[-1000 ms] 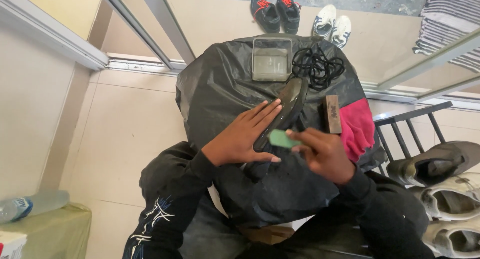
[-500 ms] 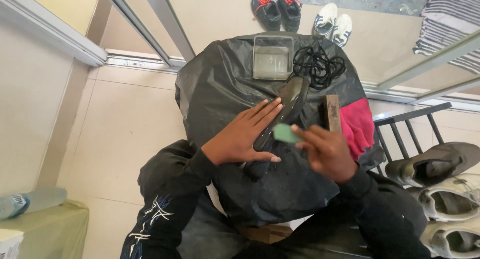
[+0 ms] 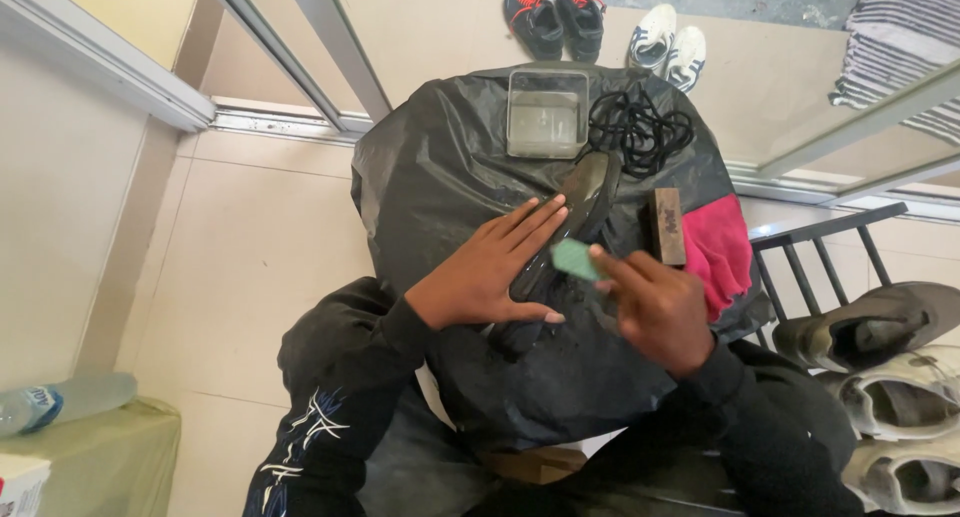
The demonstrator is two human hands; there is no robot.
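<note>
A dark shoe insole (image 3: pixel 583 203) lies on a black plastic sheet (image 3: pixel 430 177) spread over my lap and a stool. My left hand (image 3: pixel 490 270) presses flat on the insole's near end, fingers stretched out. My right hand (image 3: pixel 655 307) pinches a small green sponge (image 3: pixel 574 259) just right of the insole, touching or nearly touching its edge. Both my sleeves are black.
On the sheet sit a clear plastic tub (image 3: pixel 547 111), a heap of black laces (image 3: pixel 640 129), a wooden brush (image 3: pixel 666 226) and a red cloth (image 3: pixel 718 249). Shoes stand on the floor beyond (image 3: pixel 552 15) and on a rack at right (image 3: pixel 880 327). A bottle (image 3: pixel 60 401) lies at lower left.
My right hand has lifted the green sponge slightly up and to the right along the insole. My left hand stays pressed on the insole.
</note>
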